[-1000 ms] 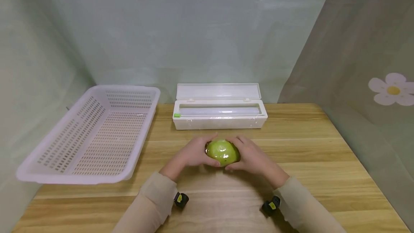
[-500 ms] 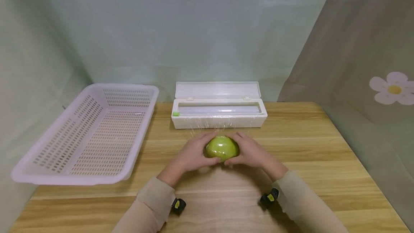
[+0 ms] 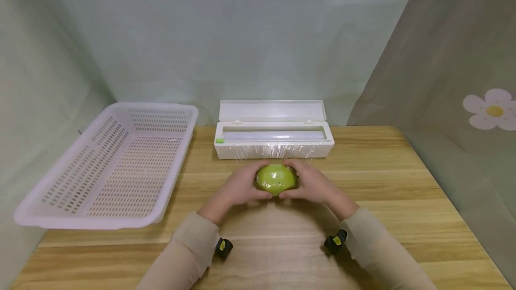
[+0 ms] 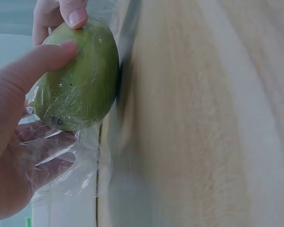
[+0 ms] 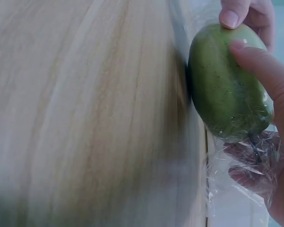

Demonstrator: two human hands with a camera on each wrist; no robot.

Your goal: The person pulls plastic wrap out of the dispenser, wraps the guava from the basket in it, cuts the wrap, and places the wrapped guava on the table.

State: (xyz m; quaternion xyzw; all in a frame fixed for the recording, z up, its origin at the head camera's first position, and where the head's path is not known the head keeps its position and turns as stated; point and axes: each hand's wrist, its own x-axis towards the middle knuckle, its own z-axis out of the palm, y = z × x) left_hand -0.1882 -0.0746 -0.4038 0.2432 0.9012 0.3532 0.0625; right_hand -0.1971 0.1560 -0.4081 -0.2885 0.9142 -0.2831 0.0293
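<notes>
In the head view, the left hand [image 3: 242, 186] and right hand [image 3: 315, 186] are sharing one green fruit [image 3: 276, 179]: taking the fruit as the clock's centre, the left grip is closing round its 9 o'clock side and the right grip round its 3 o'clock side, both touching it. Clear film [image 3: 278, 150] is showing as bright streaks at 12 o'clock, and just beyond it a white box [image 3: 274, 152] is standing with its lid [image 3: 272, 111] raised and a roll [image 3: 274, 136] lying inside. A white basket [image 3: 169, 182] is sitting well apart at 9 o'clock, on the same wooden worktop [image 3: 282, 258]. In the left wrist view, the fruit is appearing towards 10 o'clock; the left thumb is pressing near its 11 o'clock edge, the right thumb is touching its 12 o'clock end, and loose, crinkled film is hanging at 6 o'clock across the left fingers. In the right wrist view, the fruit is lying towards 2 o'clock; the right thumb is pressing its 1 o'clock side, the left thumb is meeting it at 12 o'clock, and bunched film is trailing at 5 o'clock over the right fingers.
</notes>
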